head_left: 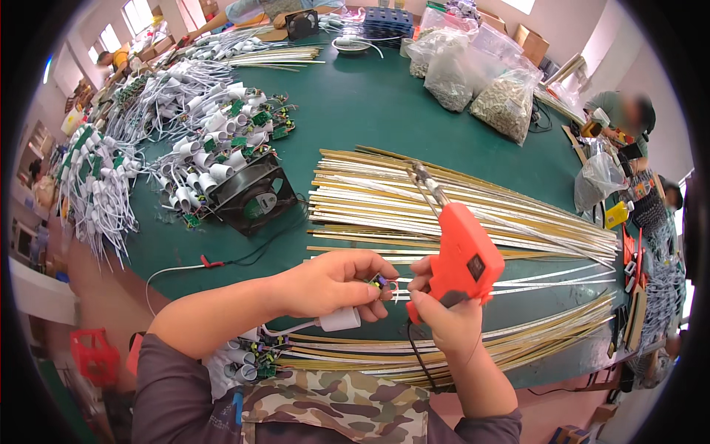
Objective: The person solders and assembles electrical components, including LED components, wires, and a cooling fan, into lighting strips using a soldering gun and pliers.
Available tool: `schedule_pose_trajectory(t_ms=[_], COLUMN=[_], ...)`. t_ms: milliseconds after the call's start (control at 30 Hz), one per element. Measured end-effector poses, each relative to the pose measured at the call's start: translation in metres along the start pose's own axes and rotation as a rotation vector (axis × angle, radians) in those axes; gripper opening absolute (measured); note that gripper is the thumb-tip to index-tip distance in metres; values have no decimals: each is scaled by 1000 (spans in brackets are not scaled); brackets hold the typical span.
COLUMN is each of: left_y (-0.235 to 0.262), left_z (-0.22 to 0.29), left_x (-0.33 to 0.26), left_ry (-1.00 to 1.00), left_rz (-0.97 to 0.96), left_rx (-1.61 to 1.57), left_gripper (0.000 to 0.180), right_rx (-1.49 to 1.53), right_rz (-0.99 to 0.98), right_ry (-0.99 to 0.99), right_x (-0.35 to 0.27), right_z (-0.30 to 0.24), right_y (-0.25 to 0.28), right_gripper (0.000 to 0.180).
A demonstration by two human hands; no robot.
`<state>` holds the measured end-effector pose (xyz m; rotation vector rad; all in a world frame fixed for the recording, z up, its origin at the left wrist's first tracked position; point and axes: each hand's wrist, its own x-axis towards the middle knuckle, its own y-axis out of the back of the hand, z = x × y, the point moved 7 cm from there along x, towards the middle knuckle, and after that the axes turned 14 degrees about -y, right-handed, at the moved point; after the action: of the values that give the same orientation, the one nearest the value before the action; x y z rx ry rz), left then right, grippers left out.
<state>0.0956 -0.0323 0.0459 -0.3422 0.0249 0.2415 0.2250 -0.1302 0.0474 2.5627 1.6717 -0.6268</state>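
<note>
Board (378, 282): just below frame centre, above a white cylinder (341, 319).
Left hand (344, 287): pinched shut on the board.
Right hand (444, 311): wrapped around a red soldering gun (467, 255), tip pointing toward upper frame.
Wires (393, 284): apparently being readied for joining; next calls for turning the tip down, board steady.
Surface (347, 103): open green at upper centre; tighter at centre, between upper strips (444, 207) and lower strips (518, 334), with a fan (257, 194) at left.

Bright, glare @ windows (137, 15), fisheye-warped dk edges
</note>
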Motion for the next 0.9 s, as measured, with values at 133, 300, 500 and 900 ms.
schedule_pose_trajectory(t_ms=[133,300,500,900], left_y=[0,-4,-6,-7], left_z=[-7,-6,-5,0], left_x=[3,3,6,6], left_ry=[96,68,57,8], left_rz=[108,87,88,-7], left_rx=[-70,345,318,414], left_gripper=[21,14,12,14], right_rx=[-166,-209,-205,-164], right_rz=[6,-2,3,48], right_ry=[170,180,152,180], right_x=[-5,-7,-9,-9], right_z=[3,7,3,0], right_y=[-3,-9,-13,-8], right_gripper=[44,45,46,15])
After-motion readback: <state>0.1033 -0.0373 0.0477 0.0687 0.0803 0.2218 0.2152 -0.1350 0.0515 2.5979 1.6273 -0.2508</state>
